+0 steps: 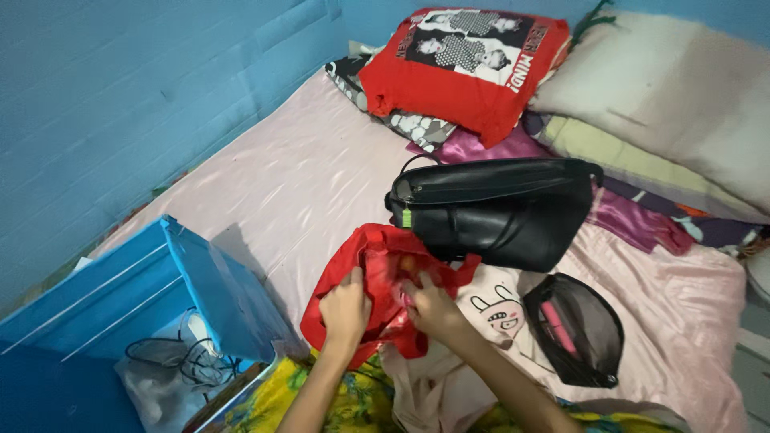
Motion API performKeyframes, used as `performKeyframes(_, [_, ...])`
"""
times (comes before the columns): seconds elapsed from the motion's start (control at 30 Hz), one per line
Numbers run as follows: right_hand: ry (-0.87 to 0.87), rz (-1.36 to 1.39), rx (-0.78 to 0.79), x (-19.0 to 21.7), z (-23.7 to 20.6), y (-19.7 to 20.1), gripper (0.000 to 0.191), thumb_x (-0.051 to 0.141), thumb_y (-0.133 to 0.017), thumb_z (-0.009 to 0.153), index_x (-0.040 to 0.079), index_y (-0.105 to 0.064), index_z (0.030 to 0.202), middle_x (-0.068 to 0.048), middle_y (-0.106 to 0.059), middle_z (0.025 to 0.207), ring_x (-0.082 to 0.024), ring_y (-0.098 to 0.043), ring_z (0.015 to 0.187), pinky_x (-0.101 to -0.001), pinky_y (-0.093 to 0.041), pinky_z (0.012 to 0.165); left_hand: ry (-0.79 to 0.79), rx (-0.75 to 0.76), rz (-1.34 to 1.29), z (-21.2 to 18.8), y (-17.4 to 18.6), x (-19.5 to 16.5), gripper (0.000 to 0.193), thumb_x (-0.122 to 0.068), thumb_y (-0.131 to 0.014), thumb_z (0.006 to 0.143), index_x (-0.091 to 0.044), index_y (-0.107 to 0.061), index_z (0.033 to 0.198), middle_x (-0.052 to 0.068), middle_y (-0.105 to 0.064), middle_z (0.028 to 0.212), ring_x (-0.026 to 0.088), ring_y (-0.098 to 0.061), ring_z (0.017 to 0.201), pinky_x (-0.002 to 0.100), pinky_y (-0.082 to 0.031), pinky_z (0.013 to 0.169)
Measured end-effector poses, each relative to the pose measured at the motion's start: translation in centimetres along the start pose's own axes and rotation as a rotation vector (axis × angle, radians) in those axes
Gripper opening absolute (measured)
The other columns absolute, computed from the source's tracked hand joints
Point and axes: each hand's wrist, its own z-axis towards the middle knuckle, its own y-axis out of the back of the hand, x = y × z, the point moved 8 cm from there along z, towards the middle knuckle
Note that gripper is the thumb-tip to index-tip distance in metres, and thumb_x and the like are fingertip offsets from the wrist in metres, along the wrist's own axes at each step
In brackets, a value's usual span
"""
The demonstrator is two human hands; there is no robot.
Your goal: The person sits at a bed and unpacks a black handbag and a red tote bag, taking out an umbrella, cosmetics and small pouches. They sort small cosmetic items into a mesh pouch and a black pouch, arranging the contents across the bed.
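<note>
Seen from the head camera, both hands work at a red cloth bag [377,277] that lies on the pink bedsheet [305,184] near the bed's front edge. The left hand [345,311] grips the bag's left side, its fingers curled shut over the fabric. The right hand [431,307] sits just beside it on the bag's right side, fingers bent and pinching the red cloth, with the thumb pressed into a fold. The bag's mouth gapes between the two hands.

Touching the red bag's far right corner is a black leather handbag [501,210], lying on its side toward the middle of the bed, with a small green tag [407,217] hanging at its left end. A cream cloth with a cartoon rabbit [493,313] lies under the right forearm. To its right, near the bed's right edge, rests a black mesh pouch [579,330] with something pink inside.

At the head of the bed are stacked pillows, the red printed pillow [465,64] uppermost on the left. An open blue plastic crate [160,297] stands by the bed's left front corner, holding tangled cables [184,357].
</note>
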Motion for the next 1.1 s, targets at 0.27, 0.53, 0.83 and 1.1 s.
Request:
performKeyframes(0.27, [0.23,0.155,-0.337,1.1,7.1,-1.3,0.062,0.006,-0.073,0.074,0.003,-0.056,0.134,-0.03,-0.055,0.13,-0.053,-0.056,0.116,-0.0547,-0.052,0.093,-0.072,-0.244,-0.08,1.8,4.8,0.0,0.034,-0.008,-0.067,0.067,-0.005,-0.066,0.101,0.016,-0.076,0.106,0.034,-0.072,0.082,0.047,-0.057,0.07])
performKeyframes(0.53, [0.02,-0.041,-0.155,-1.5,11.0,-4.2,0.067,0.011,-0.081,0.066,0.003,-0.055,0.126,-0.021,-0.057,0.131,-0.043,-0.059,0.115,-0.0519,-0.052,0.095,-0.098,-0.218,-0.156,1.2,4.0,-0.4,0.022,-0.01,-0.069,0.07,-0.005,-0.069,0.09,0.014,-0.076,0.104,0.031,-0.071,0.092,0.045,-0.056,0.078])
performKeyframes(0.83, [-0.051,-0.352,0.28,-0.4,10.1,-5.9,0.043,0.031,-0.07,0.079,0.017,-0.072,0.12,-0.015,-0.068,0.13,-0.034,-0.065,0.119,-0.0484,-0.052,0.097,-0.107,-0.275,-0.186,-1.1,5.3,-2.0,0.026,-0.008,-0.067,0.071,-0.005,-0.071,0.096,0.014,-0.076,0.106,0.031,-0.071,0.093,0.045,-0.057,0.079])
performKeyframes(1.1, [0.244,-0.963,-0.059,3.8,10.4,-7.0,0.036,0.024,-0.054,0.097,0.012,-0.067,0.128,-0.012,-0.066,0.134,-0.028,-0.068,0.118,-0.0492,-0.056,0.093,-0.164,-0.297,-0.13,-2.2,4.9,-1.6,0.034,-0.011,-0.07,0.07,-0.002,-0.07,0.102,0.015,-0.074,0.12,0.03,-0.07,0.097,0.043,-0.057,0.08])
